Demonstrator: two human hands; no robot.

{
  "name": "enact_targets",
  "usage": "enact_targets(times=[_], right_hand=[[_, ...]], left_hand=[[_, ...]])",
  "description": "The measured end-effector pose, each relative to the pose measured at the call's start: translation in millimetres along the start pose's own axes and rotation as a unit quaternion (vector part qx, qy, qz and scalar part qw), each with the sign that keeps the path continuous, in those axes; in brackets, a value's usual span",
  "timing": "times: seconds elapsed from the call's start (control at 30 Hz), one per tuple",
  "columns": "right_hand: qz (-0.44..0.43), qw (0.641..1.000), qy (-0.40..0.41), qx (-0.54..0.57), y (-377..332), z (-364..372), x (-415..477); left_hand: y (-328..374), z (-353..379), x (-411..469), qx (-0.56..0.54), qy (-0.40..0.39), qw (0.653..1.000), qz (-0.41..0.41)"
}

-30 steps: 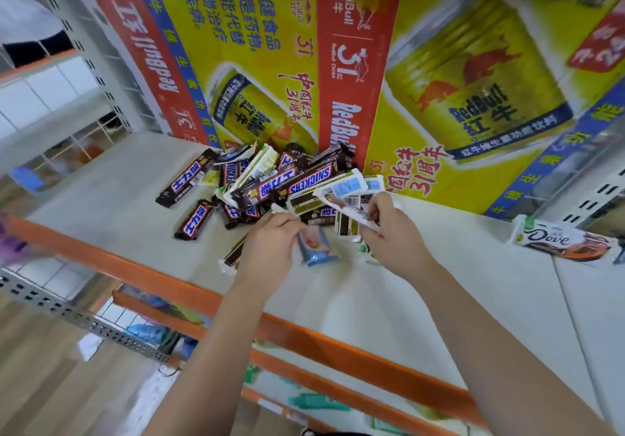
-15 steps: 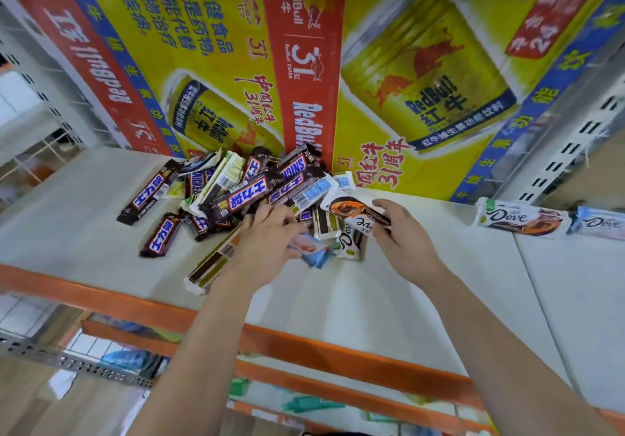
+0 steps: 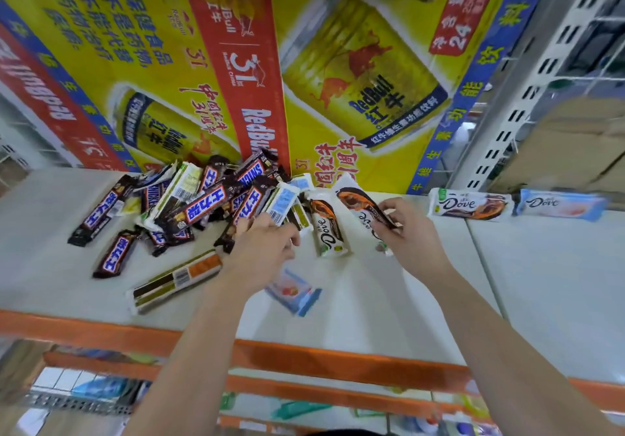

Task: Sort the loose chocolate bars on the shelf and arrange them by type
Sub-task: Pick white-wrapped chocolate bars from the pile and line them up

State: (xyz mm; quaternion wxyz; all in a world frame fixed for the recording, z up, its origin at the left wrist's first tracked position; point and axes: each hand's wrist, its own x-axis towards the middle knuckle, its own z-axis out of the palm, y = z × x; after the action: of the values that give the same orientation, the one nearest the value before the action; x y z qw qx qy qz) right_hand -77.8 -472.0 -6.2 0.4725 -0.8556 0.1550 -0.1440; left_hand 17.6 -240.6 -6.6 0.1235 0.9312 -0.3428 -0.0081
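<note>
Fingertips (image 3: 394, 205) of my right hand (image 3: 411, 236) pinch a Dove bar (image 3: 358, 207) at its near end. Its wrapper is white with a brown-and-orange swirl. My left hand (image 3: 260, 249) is curled at the near edge of the pile (image 3: 203, 205); I cannot tell whether it grasps anything. The pile is mostly dark brown Snickers with blue lettering, with a few white bars mixed in, heaped on the shelf (image 3: 372, 307) against the poster (image 3: 338, 80). A second Dove (image 3: 326, 229) lies flat between my hands, and a blue bar (image 3: 292, 292) lies just below the left one. Well to the right, a white Dove (image 3: 468, 204) and a pale-blue Dove (image 3: 563, 204) lie end to end.
</note>
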Motion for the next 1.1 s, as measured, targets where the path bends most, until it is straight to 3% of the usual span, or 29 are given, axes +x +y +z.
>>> enact_targets(times=[0.17,0.43,0.6,0.73,1.1], right_hand=[[0.01,1.0,0.022,-0.006,9.2,-30.0,-4.4],[-0.005,1.0,0.005,-0.024,26.6,-57.7,-4.1],[-0.005,0.998,-0.009,0.065,27.6,-45.2,3.8],[-0.005,0.99,-0.002,0.14,18.4,-28.7,11.0],[0.045,0.936,-0.03,0.349,4.4,-13.3,6.6]], left_hand=[[17.4,13.1,7.2,-0.063,-0.043,0.997,0.026],[18.5,12.6,-0.4,-0.093,-0.013,0.995,0.016],[14.0,2.8,-17.9,-0.116,0.009,0.993,-0.009],[1.6,-5.7,-39.3,-0.158,-0.044,0.984,-0.073],[1.9,-14.9,-46.9,-0.097,-0.124,0.987,-0.035]])
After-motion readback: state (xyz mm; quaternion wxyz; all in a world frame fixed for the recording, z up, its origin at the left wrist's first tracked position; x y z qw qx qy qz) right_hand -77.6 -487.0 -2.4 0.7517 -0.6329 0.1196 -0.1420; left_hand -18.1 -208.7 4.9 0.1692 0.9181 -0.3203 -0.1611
